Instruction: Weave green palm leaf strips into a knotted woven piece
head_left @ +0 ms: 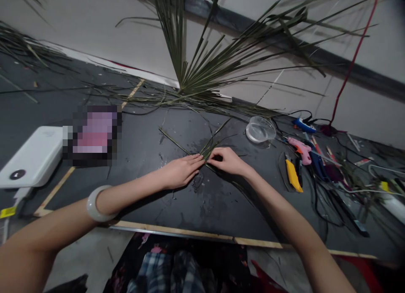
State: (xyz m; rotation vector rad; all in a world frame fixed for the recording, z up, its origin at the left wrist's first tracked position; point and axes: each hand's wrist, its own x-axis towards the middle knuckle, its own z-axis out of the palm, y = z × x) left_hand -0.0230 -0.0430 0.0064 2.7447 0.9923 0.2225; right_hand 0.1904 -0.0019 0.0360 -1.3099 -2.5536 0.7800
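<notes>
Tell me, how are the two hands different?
The left hand lies flat, fingers stretched over the palm leaf strips; the right hand is curled, pinching them. The left wrist wears a pale bangle; the right wrist is bare. Both touch the same strips on the black table.

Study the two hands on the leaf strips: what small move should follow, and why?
Probably fold the leaf strips pinched by the right hand across the rest: the left hand lies flat, pinning them where they cross.
</notes>
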